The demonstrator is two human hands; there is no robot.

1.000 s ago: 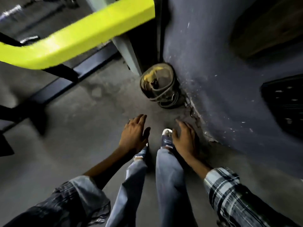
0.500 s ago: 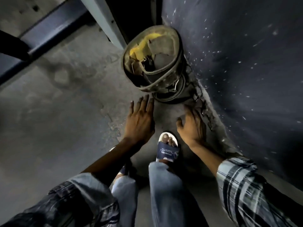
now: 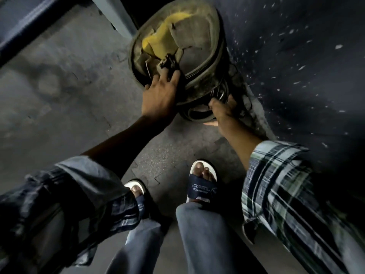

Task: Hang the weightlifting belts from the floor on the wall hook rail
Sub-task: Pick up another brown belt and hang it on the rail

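Grey concrete floor (image 3: 59, 107) beside dark speckled wall (image 3: 296, 56); both hands' grip on coiled belts (image 3: 197, 62) unclear.

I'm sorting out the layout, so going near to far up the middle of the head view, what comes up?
Sandalled feet → bare floor → left hand and right hand → coiled belts → grey post.

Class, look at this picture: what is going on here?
A person bends over coiled weightlifting belts standing on the floor against a dark wall. The left hand takes hold of the near edge of the big upper coil; the right hand reaches the lower belt near its metal buckle. Nothing is lifted yet.
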